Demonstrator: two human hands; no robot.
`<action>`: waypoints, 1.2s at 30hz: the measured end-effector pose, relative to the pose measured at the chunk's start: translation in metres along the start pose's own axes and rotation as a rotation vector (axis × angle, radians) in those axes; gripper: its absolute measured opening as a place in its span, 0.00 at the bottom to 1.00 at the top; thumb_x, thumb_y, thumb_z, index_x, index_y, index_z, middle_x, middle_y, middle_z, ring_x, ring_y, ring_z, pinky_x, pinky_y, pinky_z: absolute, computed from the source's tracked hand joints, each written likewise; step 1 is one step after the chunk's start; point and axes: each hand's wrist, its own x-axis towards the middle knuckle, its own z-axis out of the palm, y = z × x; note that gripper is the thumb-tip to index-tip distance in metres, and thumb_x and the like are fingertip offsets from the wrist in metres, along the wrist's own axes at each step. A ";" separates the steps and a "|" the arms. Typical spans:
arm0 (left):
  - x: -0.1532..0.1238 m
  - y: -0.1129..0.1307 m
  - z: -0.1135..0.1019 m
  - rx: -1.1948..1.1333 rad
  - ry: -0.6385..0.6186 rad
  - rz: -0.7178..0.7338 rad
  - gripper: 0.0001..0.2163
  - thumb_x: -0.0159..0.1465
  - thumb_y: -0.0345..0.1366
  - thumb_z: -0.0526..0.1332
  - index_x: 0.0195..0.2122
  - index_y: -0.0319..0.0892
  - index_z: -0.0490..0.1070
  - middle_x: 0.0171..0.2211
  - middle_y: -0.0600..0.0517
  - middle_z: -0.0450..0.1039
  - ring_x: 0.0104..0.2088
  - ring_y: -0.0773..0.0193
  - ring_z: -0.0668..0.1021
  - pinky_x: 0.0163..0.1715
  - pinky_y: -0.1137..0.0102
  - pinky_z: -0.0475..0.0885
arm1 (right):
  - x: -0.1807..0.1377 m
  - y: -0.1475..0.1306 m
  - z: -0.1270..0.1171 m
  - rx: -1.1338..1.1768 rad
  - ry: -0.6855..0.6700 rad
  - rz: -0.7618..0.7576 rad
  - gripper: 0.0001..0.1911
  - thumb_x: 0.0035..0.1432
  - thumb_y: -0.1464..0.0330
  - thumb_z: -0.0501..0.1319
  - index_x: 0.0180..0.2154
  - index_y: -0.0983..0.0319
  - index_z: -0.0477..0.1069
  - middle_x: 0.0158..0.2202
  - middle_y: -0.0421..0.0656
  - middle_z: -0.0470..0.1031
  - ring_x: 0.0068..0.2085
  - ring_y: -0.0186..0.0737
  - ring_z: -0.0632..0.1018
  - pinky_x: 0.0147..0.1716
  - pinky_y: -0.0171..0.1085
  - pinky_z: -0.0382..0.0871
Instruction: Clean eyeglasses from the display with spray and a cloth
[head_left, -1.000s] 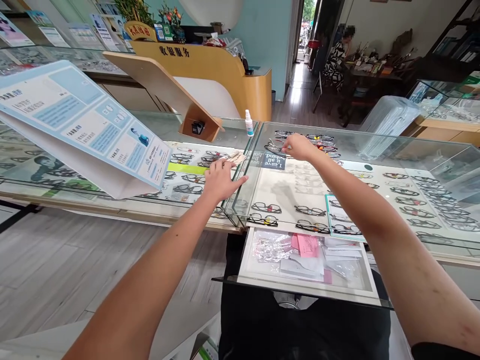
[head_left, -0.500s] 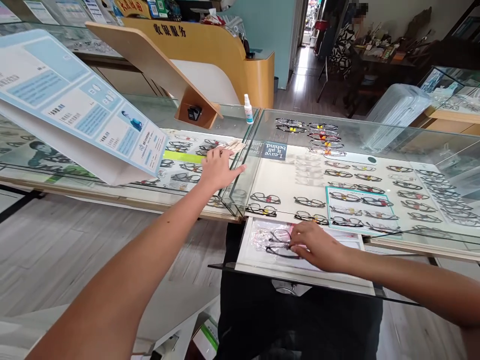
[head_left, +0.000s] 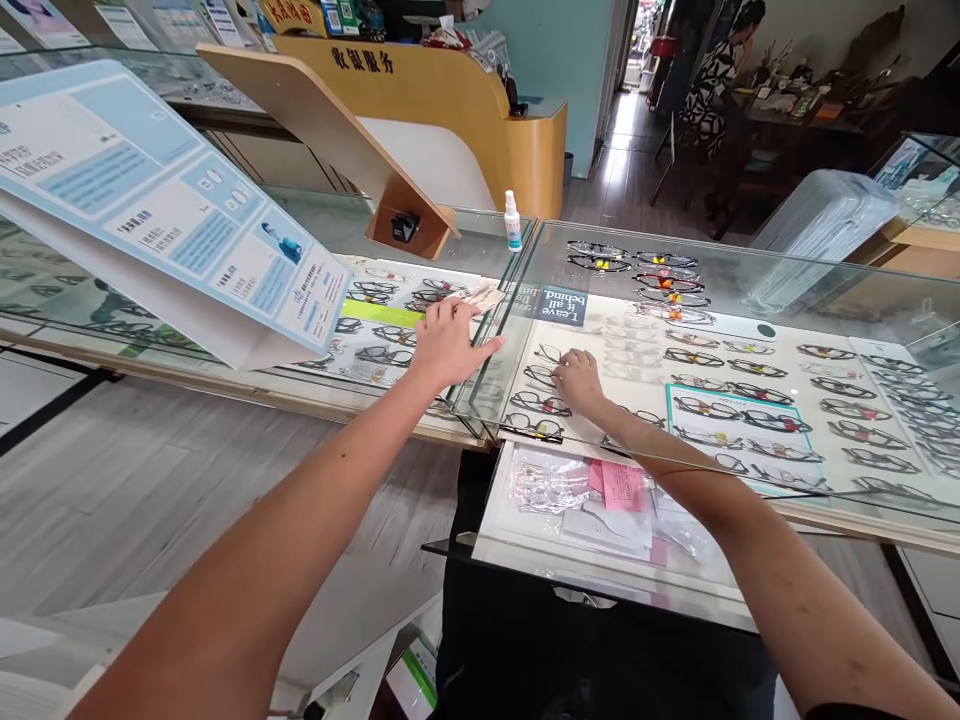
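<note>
My left hand [head_left: 448, 345] rests on the glass counter top near the joint between two display cases, fingers spread. Just beyond its fingertips lies a pale crumpled piece [head_left: 484, 297], of cloth or paper. Reaching under the glass of the right-hand case, my right hand [head_left: 579, 380] has its fingers closed on dark-framed eyeglasses [head_left: 541, 374] above the white shelf. Nearer me, more eyeglasses [head_left: 540, 403] lie in a row on that shelf. Below the case, an open drawer [head_left: 517, 545] holds clear plastic bags and a pink paper [head_left: 622, 485].
A blue-and-white sign [head_left: 187, 220] leans over the left case. Behind it stand a tilted wooden mirror stand [head_left: 300, 110] and a white spray bottle [head_left: 512, 222]. Several eyeglasses [head_left: 667, 283] and a clear plastic box [head_left: 825, 235] are to the right. One person [head_left: 712, 90] is at the back.
My right hand has moved from the drawer up and forward into the display case, carrying the eyeglasses. The drawer's bags and pink paper are now uncovered. My left hand stays on the counter.
</note>
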 end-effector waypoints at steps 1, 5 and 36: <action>0.000 0.000 0.000 0.001 -0.001 0.000 0.35 0.71 0.63 0.59 0.70 0.43 0.70 0.75 0.35 0.64 0.74 0.31 0.64 0.71 0.41 0.64 | 0.008 0.000 0.005 -0.009 -0.005 0.003 0.23 0.79 0.65 0.54 0.54 0.63 0.88 0.66 0.58 0.76 0.73 0.60 0.64 0.78 0.58 0.48; 0.001 -0.001 -0.001 -0.003 -0.014 0.007 0.36 0.71 0.64 0.59 0.70 0.42 0.69 0.76 0.34 0.62 0.75 0.31 0.63 0.71 0.41 0.64 | 0.030 -0.001 0.020 -0.032 -0.036 0.010 0.22 0.78 0.65 0.55 0.52 0.61 0.88 0.66 0.57 0.76 0.74 0.62 0.63 0.79 0.61 0.45; 0.001 0.003 -0.004 -0.017 -0.024 -0.003 0.35 0.71 0.62 0.59 0.70 0.43 0.69 0.76 0.35 0.61 0.76 0.31 0.62 0.71 0.39 0.64 | 0.035 0.005 0.013 -0.037 -0.144 -0.014 0.23 0.78 0.60 0.55 0.49 0.55 0.89 0.66 0.53 0.78 0.74 0.64 0.65 0.81 0.67 0.37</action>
